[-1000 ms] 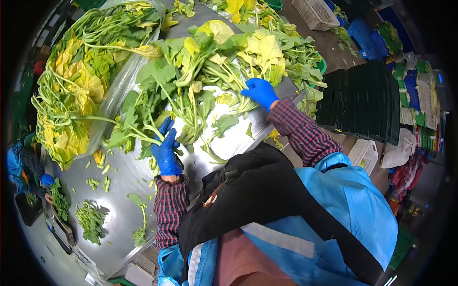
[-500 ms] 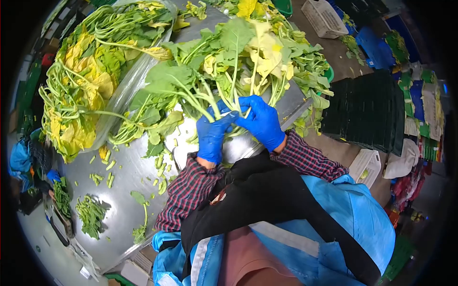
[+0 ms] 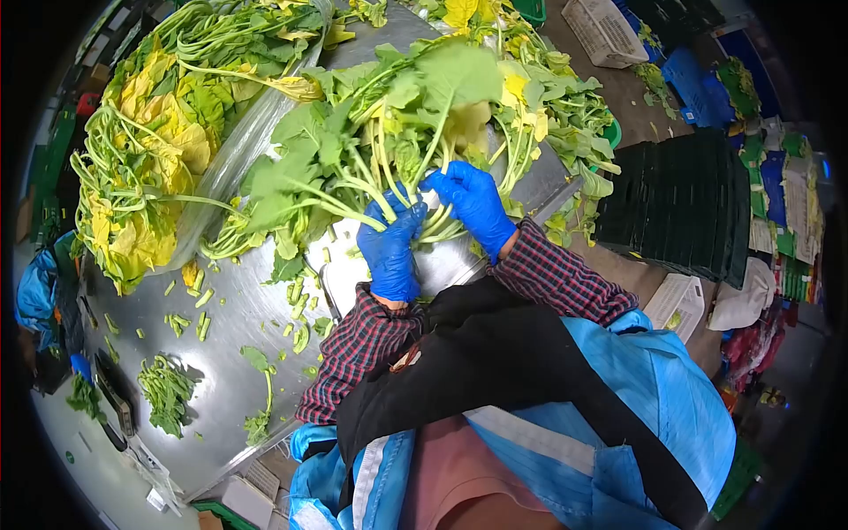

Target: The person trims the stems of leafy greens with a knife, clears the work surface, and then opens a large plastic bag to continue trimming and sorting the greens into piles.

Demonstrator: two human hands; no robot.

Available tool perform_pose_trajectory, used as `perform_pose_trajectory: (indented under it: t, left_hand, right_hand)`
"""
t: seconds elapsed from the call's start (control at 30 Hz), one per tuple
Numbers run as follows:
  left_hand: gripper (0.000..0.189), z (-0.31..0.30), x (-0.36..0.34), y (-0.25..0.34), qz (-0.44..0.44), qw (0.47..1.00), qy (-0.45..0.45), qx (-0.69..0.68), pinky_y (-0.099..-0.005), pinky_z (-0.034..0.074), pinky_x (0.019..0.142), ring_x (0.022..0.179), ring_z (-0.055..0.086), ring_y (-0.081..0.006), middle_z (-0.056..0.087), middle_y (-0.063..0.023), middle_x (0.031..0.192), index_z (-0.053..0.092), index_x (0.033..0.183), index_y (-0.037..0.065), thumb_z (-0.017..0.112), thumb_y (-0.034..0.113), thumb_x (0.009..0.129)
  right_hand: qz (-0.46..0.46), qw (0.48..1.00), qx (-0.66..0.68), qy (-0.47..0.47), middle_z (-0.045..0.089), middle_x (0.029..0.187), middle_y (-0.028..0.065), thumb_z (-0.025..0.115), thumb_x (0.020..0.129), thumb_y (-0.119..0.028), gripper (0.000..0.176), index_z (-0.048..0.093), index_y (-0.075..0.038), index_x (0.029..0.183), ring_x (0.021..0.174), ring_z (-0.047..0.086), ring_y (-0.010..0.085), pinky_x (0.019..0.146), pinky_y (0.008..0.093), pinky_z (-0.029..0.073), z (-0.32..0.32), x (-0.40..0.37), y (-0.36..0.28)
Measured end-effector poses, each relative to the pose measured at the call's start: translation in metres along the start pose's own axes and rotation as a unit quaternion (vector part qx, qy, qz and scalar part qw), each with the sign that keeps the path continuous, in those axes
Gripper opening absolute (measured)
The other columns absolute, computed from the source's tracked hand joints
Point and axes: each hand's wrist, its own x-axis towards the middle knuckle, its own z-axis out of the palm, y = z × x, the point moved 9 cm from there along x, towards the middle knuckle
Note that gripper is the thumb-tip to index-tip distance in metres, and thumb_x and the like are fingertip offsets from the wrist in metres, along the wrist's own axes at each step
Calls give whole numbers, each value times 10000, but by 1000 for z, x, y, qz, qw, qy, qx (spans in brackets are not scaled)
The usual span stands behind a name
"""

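Observation:
A bunch of leafy greens (image 3: pixel 389 168) with pale stems and broad leaves is in my left hand (image 3: pixel 390 247), the fingers wrapped round the stem ends. Just to the right, my right hand (image 3: pixel 477 203) is closed at the fingertips on a leaf stem at the bunch's edge. A pale yellow leaf (image 3: pixel 468 126) rises above that hand, blurred. Both hands wear blue gloves, over the metal table (image 3: pixel 238 309). Cut stem pieces (image 3: pixel 300 305) are scattered left of my left hand.
Yellowed leaves (image 3: pixel 177 150) fill a clear plastic bag (image 3: pixel 238 150) at left. A small bunch (image 3: pixel 166 393) and a single sprig (image 3: pixel 265 397) lie nearer. Dark stacked crates (image 3: pixel 676 212) stand right. At far left, a co-worker's blue-gloved hand (image 3: pixel 81 367) holds greens.
My hands have drawn slightly apart, the left lower and the right up a little. The bunch's leaves have shifted left and spread. The co-worker's greens have moved left, off the table edge.

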Motion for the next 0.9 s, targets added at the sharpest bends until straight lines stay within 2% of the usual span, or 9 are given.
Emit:
perform_pose_trajectory:
  t: [0.07,0.1,0.23,0.37,0.47,0.6,0.73,0.83,0.9]
  left_hand:
    - [209,-13,5,17,54,998,25,-25,-195,399,544,599,507,-73,565,-5,750,565,956,38,643,12,764]
    - [197,-22,6,31,73,995,48,-44,-194,396,542,602,506,-69,561,0,749,565,945,46,648,21,767]
    - [147,-50,16,42,40,999,16,8,-193,390,535,611,495,-71,548,5,750,562,917,38,640,44,793]
    - [189,-59,16,21,2,1000,6,10,-200,395,534,613,502,-86,552,-15,771,571,982,-12,618,34,804]
    - [207,-49,15,19,5,1000,-2,-2,-201,393,510,561,497,-89,558,-21,726,577,938,-1,676,60,767]
    - [249,-44,15,17,11,1000,-22,2,-202,410,535,584,515,-91,593,-30,786,568,988,3,665,54,765]
    - [215,-33,10,18,2,999,-49,-3,-195,393,522,603,501,-79,568,-16,769,568,983,9,644,34,784]
    - [208,-47,9,17,-17,999,5,40,-194,387,516,589,498,-78,569,-16,763,572,973,9,646,34,780]
    - [185,-64,14,17,-14,997,12,70,-197,379,509,576,493,-72,563,-8,740,585,953,13,650,49,783]
  right_hand:
    - [155,961,219,68,582,705,5,560,837,-90,100,630,-37,789,636,484,70,560,206,391,-18,8,45]
    - [51,986,128,92,590,695,15,542,856,-115,136,629,-42,782,593,480,67,533,202,389,-47,21,51]
    - [187,980,-70,-6,593,638,25,591,833,-230,191,626,-73,730,511,483,87,492,242,395,-106,41,89]
    - [124,914,-383,-48,610,755,92,649,765,-317,244,654,-100,878,749,587,235,681,369,458,-104,49,50]
    - [-174,748,-634,86,533,1127,126,676,715,-319,520,538,-158,1190,1121,417,356,899,466,350,-54,26,-43]
    - [-333,868,-361,-70,590,1007,113,664,754,-253,400,585,-117,1122,982,542,267,840,393,428,17,1,-67]
    - [-45,976,-49,-206,614,941,79,612,852,-220,337,552,-43,1132,880,596,154,786,289,473,58,-8,-9]
    - [19,957,-5,-289,588,1070,93,578,871,-192,369,505,-51,1205,1002,558,163,874,311,444,69,-12,20]
    - [-49,941,-197,-271,587,1031,108,575,856,-158,352,521,-76,1194,945,582,209,831,323,463,52,-3,25]
